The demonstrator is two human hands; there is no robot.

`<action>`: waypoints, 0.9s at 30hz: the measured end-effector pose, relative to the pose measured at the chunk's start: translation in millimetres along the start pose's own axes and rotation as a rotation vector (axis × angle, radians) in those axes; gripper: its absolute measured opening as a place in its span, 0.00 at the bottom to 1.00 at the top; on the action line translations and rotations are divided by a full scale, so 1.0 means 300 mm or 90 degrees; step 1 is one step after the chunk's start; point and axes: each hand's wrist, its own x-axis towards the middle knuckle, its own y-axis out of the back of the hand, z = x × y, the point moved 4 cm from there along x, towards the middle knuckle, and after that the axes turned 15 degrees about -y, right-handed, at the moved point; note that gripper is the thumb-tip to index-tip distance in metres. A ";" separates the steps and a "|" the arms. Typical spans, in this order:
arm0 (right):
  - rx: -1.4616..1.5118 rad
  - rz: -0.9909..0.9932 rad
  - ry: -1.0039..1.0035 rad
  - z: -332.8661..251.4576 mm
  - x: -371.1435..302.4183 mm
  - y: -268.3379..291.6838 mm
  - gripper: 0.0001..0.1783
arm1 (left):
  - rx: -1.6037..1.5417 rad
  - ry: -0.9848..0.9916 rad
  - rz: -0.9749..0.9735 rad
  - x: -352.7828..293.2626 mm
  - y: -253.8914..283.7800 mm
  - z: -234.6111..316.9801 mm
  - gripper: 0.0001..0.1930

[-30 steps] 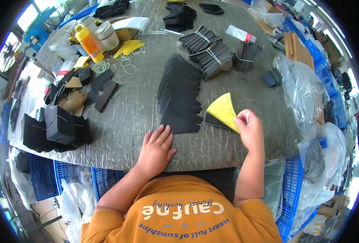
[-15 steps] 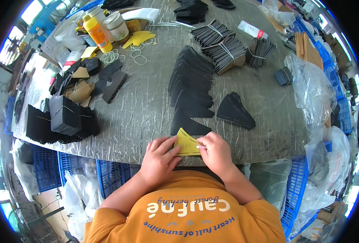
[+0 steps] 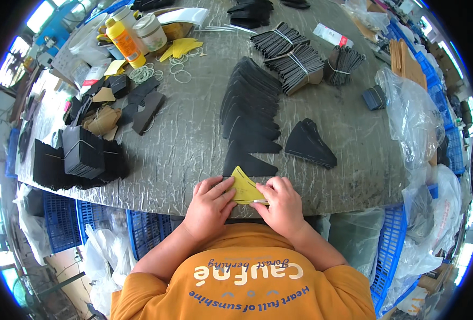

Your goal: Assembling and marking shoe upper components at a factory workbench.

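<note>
A yellow flat piece (image 3: 244, 189), pointed at its far tip and marked with dark lines, lies at the near edge of a grey desk (image 3: 194, 133) between the hands of a person in an orange T-shirt (image 3: 247, 245). The left hand (image 3: 209, 207) covers the piece's left side, its fingers stretched out and resting on it rather than curled into a grip. The right hand (image 3: 282, 205) pinches a slim white stick (image 3: 259, 201) at the piece's lower right corner, fingers drawn together around it; what lies beneath the yellow piece is hidden. Just beyond the yellow tip, a row of overlapping black cutouts (image 3: 250, 101) runs up the desk, with a fan-shaped black stack (image 3: 309, 145) apart from it on the right. Farther up, two banded bundles of dark strips (image 3: 295, 68) touch each other near a smaller tied bundle (image 3: 344, 65) and a red-and-white tube (image 3: 331, 36). On the left are a bound black block (image 3: 83, 154), brown scraps (image 3: 103, 121), pale rubber bands (image 3: 142, 74), yellow slips (image 3: 180, 49), a yellow bottle (image 3: 124, 44) and a white-topped jar (image 3: 151, 34). Clear plastic bags (image 3: 412, 112) drape the desk's right side, and blue crates (image 3: 61, 220) stand below its near edge.
</note>
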 end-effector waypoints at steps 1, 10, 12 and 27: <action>0.001 0.000 0.000 0.001 0.000 -0.001 0.25 | 0.000 0.003 -0.001 -0.001 -0.002 -0.003 0.18; 0.009 0.014 0.004 0.005 -0.003 -0.012 0.25 | -0.003 0.018 -0.009 -0.005 -0.002 -0.016 0.18; 0.010 0.019 0.003 0.006 -0.005 -0.014 0.25 | -0.008 0.021 -0.013 -0.002 0.002 -0.018 0.18; 0.149 0.225 0.063 0.006 0.074 0.171 0.02 | -0.028 0.017 -0.030 0.010 0.010 -0.035 0.19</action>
